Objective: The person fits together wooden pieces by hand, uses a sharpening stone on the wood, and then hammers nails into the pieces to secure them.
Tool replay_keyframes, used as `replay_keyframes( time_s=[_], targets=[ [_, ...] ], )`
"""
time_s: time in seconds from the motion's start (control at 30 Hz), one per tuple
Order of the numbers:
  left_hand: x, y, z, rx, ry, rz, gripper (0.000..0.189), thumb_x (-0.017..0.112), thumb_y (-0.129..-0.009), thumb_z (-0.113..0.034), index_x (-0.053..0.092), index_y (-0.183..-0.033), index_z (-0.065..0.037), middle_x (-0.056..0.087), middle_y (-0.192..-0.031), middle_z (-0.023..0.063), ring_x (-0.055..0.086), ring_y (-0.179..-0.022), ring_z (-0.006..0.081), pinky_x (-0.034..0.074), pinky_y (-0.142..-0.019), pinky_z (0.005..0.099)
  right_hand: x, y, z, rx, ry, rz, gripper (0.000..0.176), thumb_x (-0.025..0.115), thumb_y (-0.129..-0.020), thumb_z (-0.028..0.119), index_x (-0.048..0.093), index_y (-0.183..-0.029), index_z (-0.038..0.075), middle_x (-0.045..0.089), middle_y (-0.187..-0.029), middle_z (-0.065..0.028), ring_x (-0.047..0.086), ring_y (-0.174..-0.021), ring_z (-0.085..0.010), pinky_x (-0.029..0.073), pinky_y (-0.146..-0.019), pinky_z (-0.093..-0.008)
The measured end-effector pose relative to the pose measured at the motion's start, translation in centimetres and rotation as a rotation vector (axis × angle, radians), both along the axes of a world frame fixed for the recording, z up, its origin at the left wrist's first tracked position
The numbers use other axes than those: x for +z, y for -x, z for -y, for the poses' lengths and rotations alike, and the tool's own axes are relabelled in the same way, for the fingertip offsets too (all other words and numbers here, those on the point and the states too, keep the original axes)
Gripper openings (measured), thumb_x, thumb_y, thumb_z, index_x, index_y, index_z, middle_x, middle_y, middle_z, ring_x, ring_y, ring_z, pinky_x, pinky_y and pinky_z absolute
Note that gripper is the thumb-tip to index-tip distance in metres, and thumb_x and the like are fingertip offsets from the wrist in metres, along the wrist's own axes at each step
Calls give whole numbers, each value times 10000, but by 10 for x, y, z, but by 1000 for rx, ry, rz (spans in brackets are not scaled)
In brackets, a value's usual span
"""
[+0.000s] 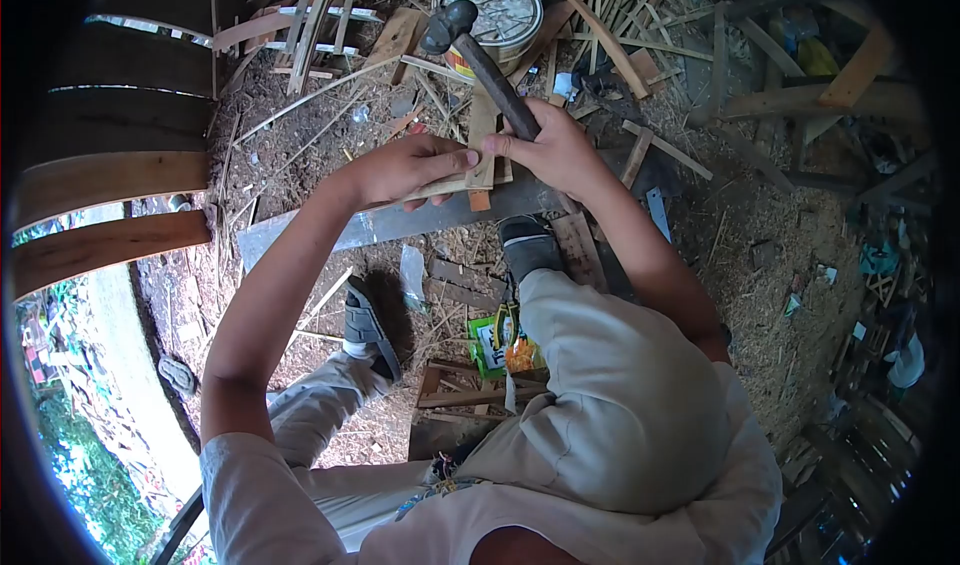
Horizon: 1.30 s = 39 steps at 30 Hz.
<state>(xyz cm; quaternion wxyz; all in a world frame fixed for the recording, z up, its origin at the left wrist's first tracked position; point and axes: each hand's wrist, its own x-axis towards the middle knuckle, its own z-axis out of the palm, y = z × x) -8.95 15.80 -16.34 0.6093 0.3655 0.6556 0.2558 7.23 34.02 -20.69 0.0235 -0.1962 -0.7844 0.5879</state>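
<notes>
My left hand is closed on a thin wooden slat, its thumb pressed near a spot where a second piece crosses. That upright wooden strip overlaps the slat at a right angle, with a short wood end showing below. In my right hand is a ball-peen hammer, gripped by its dark handle with the head pointing up and left. My right thumb reaches to the edge of the upright strip. Beneath both hands lies a long grey board.
A lidded paint bucket stands beyond the hammer head. Scrap slats and shavings cover the ground. Near my feet lie pliers, a green packet and a wooden frame. Curved wooden pieces jut in from the left.
</notes>
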Motion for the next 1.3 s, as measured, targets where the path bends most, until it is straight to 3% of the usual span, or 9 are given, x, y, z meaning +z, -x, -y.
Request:
replay_keyframes(
  time_s=[0.1, 0.3, 0.37, 0.47, 0.6, 0.77, 1.0, 1.2, 1.3],
  targets=[
    [6, -4, -2, -15, 42, -55, 538, 515, -1042, -570, 662, -935, -64, 604, -660, -10, 560, -541, 94, 437, -502, 251, 5, 1, 3, -26, 137, -65, 424, 891, -837, 312, 631, -1000, 19, 596, -827, 9, 566, -790, -105, 498, -747, -289],
    [-8, -10, 4, 81, -95, -93, 458, 562, -1056, -466, 629, -1153, -24, 669, -914, 69, 657, -771, 132, 529, -647, 282, -10, 5, 7, -161, 184, -127, 350, 889, -832, 141, 617, -1024, 35, 612, -914, 23, 588, -861, -82, 497, -791, -270],
    [-12, -24, 7, 497, -184, 48, 530, 577, -1038, -490, 660, -1141, 23, 680, -990, 125, 684, -818, 174, 552, -758, 329, -10, 7, 10, -186, 202, -127, 346, 887, -833, 134, 618, -1026, 35, 613, -915, 23, 592, -859, -83, 500, -790, -272],
    [-27, -12, 10, 379, -301, -237, 403, 574, -1069, -385, 617, -1178, 1, 676, -1002, 85, 642, -902, 132, 519, -825, 315, -5, 6, 9, -198, 226, -147, 336, 882, -836, 119, 619, -1027, 35, 614, -915, 20, 596, -852, -84, 506, -786, -272],
    [-17, -17, 6, 441, -269, -166, 388, 585, -1065, -379, 634, -1128, 1, 684, -989, 69, 616, -885, 122, 497, -816, 306, -10, 7, 9, -204, 196, -199, 380, 910, -806, 180, 587, -959, 51, 569, -817, 35, 561, -753, -63, 492, -686, -252],
    [-39, -18, 8, 533, -409, -183, 352, 685, -1003, -354, 678, -965, -5, 699, -828, 47, 591, -744, 87, 485, -695, 272, 1, 6, 14, -131, 211, -119, 346, 885, -835, 134, 612, -1024, 35, 612, -893, 20, 589, -825, -82, 497, -748, -261],
    [-36, -19, 13, 513, -367, -203, 260, 687, -1012, -269, 670, -1032, -10, 684, -878, 15, 567, -755, 69, 463, -683, 268, -3, 6, 16, -122, 167, -134, 401, 911, -806, 187, 581, -976, 37, 595, -824, 15, 580, -770, -75, 510, -692, -268],
    [-15, -15, 7, 314, -303, -392, 365, 620, -1029, -339, 682, -1031, 21, 701, -897, 66, 615, -812, 120, 505, -757, 310, -2, 2, 17, -148, 237, -79, 338, 874, -843, 122, 612, -1042, 43, 599, -891, 25, 577, -834, -79, 492, -763, -265],
    [-21, -13, 7, 297, -267, -340, 498, 607, -1005, -432, 722, -1093, 44, 754, -949, 160, 710, -887, 239, 538, -833, 371, -3, 5, 16, -145, 204, -63, 345, 878, -840, 132, 614, -1044, 41, 599, -890, 25, 578, -837, -80, 494, -765, -269]
  ],
)
